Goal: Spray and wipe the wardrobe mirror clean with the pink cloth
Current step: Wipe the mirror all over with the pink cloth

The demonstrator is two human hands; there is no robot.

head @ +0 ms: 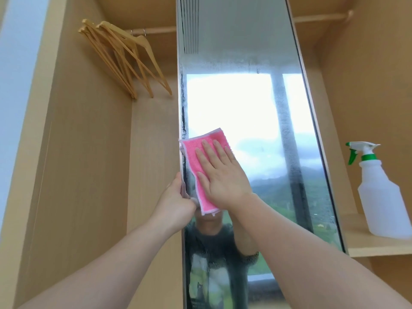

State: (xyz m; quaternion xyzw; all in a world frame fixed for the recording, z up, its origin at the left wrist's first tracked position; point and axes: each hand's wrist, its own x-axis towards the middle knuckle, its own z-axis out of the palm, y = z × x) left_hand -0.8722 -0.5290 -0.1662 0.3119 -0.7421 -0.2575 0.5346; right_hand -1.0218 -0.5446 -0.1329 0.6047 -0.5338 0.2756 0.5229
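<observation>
A tall narrow wardrobe mirror [249,103] stands in front of me, misted with fine spray droplets and streaks. The pink cloth [196,152] lies flat on the glass near the mirror's left edge. My right hand [220,175] presses on the cloth with its fingers spread and pointing up. My left hand [176,201] grips the mirror's left edge just below and left of the cloth. A white spray bottle [379,197] with a green and white trigger stands upright on the shelf to the right, away from both hands.
Several wooden hangers [124,61] hang from a rail in the open left compartment. A wooden shelf [370,248] at the right holds the bottle, with another rail [321,17] above it. Wardrobe side panels flank the mirror.
</observation>
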